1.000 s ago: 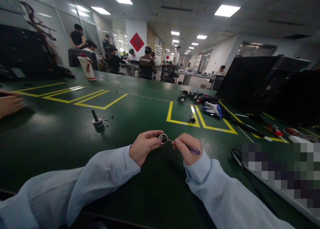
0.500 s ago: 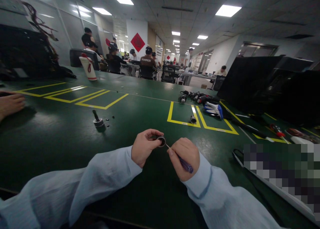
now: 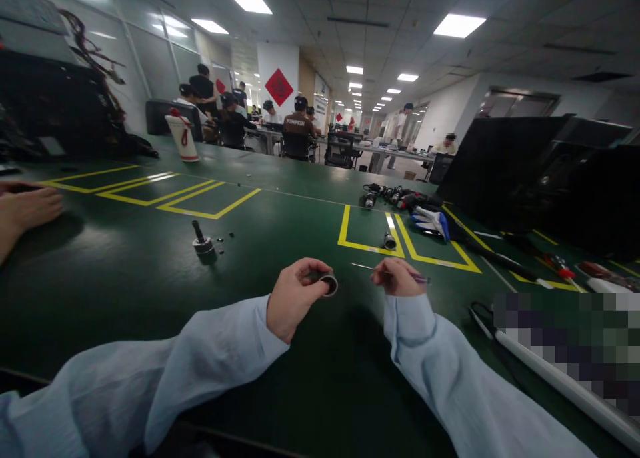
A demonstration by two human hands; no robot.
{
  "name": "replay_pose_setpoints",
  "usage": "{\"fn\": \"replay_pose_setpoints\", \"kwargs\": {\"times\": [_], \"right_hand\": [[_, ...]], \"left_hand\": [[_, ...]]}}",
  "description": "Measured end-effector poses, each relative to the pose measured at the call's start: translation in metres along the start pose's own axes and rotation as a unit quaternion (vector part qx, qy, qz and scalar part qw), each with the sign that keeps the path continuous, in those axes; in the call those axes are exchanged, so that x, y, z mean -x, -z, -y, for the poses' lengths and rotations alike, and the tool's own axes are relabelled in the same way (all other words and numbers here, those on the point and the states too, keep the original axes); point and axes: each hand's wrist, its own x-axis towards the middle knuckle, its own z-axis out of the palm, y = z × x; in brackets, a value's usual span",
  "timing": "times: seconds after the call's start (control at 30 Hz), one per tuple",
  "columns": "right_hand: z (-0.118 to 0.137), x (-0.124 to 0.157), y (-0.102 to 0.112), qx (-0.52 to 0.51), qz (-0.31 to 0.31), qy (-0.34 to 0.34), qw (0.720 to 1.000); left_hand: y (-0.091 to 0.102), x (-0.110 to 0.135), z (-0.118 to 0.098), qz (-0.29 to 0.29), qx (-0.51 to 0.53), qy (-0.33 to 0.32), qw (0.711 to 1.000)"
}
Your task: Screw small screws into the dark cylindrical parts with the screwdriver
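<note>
Between the thumb and fingers of my left hand is a small metal ring, its round opening facing me. My right hand grips a thin screwdriver by its purple handle, with the slim shaft pointing left toward the ring but apart from it. A metal part with a dark upright shaft stands on the green table to the left, and several tiny dark pieces lie beside it. Behind my right hand, a short metal cylinder lies inside a yellow taped frame.
A blue-and-white glove and a heap of dark cabled tools lie at the back right. A red screwdriver is farther right. A paper cup stands at the back left. Another person's hand rests at the left edge.
My right hand has drawn the screwdriver away from the ring, to the right and farther from me, and its shaft now lies nearly level. My left hand still holds the ring.
</note>
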Motion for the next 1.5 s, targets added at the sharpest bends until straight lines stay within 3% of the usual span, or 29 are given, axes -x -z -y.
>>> {"fn": "replay_pose_setpoints", "kwargs": {"times": [0.03, 0.07, 0.23, 0.37, 0.47, 0.63, 0.77, 1.07, 1.23, 1.37, 1.5], "right_hand": [[-0.010, -0.009, -0.002, -0.035, 0.006, -0.075, 0.997], [-0.020, -0.016, -0.007, -0.039, 0.022, -0.102, 0.994], [-0.051, -0.037, -0.064, -0.061, 0.130, -0.146, 0.979], [-0.062, -0.040, -0.124, -0.084, 0.231, -0.151, 0.957], [-0.072, -0.042, -0.163, -0.116, 0.330, -0.151, 0.925], [-0.092, -0.046, -0.212, -0.118, 0.379, -0.118, 0.910], [-0.099, -0.048, -0.230, -0.081, 0.397, -0.093, 0.909], [-0.090, -0.043, -0.238, 0.077, 0.368, -0.076, 0.923], [-0.075, -0.046, -0.227, 0.128, 0.340, -0.090, 0.927], [-0.058, -0.052, -0.190, 0.161, 0.313, -0.105, 0.930], [-0.037, -0.055, -0.126, 0.178, 0.249, -0.118, 0.945]], "left_hand": [[-0.001, 0.003, -0.002, 0.014, 0.004, -0.003, 1.000], [-0.003, 0.007, -0.005, 0.031, 0.011, -0.004, 0.999], [-0.013, 0.031, -0.017, 0.145, 0.064, 0.016, 0.987], [-0.011, 0.046, -0.026, 0.259, 0.112, 0.056, 0.958], [-0.004, 0.053, -0.032, 0.319, 0.151, 0.081, 0.932], [0.004, 0.056, -0.040, 0.381, 0.221, 0.108, 0.891], [0.006, 0.056, -0.043, 0.399, 0.234, 0.105, 0.880], [0.006, 0.059, -0.046, 0.387, 0.207, 0.096, 0.894], [0.009, 0.055, -0.041, 0.396, 0.204, 0.110, 0.889], [0.011, 0.050, -0.040, 0.408, 0.196, 0.127, 0.883], [0.010, 0.045, -0.038, 0.421, 0.213, 0.178, 0.863]]}}
